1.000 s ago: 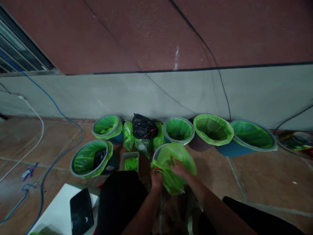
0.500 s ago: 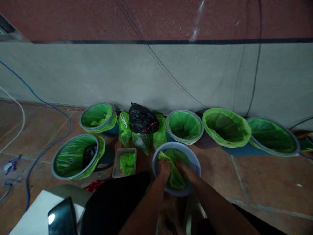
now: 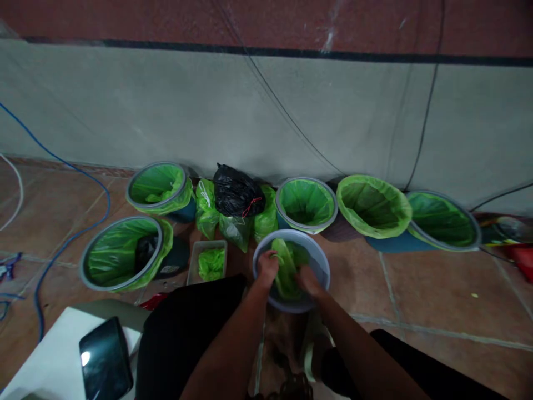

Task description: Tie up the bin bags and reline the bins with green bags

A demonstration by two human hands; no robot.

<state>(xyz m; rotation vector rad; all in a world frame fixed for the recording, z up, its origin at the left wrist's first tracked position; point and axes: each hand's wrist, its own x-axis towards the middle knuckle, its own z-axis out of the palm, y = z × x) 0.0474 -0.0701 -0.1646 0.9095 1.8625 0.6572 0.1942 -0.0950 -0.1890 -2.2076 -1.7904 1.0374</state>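
Note:
A light-green plastic bag (image 3: 285,272) bunches up inside a pale lilac bin (image 3: 322,269) on the floor between my legs. My left hand (image 3: 267,268) is closed on the bag's edge at the bin's left side. Deeper in the bin, my right hand (image 3: 308,279) is closed on the lower right part of the bag; its fingertips are partly hidden in the folds. Just left of this bin, a small clear box (image 3: 194,266) holds a crumpled green bag (image 3: 211,263).
Green-lined bins stand along the wall: a round one (image 3: 307,205), a bag-covered one (image 3: 373,205) and others both sides. A knotted black bag (image 3: 237,191) rests on tied green bags (image 3: 207,208). A phone (image 3: 105,358) lies on a white surface; a blue cable (image 3: 75,239) crosses the floor.
My left hand has shifted up and left along the bag's edge, opening the folds out a little. My right hand has stayed in the bin. The whole view has tilted slightly down.

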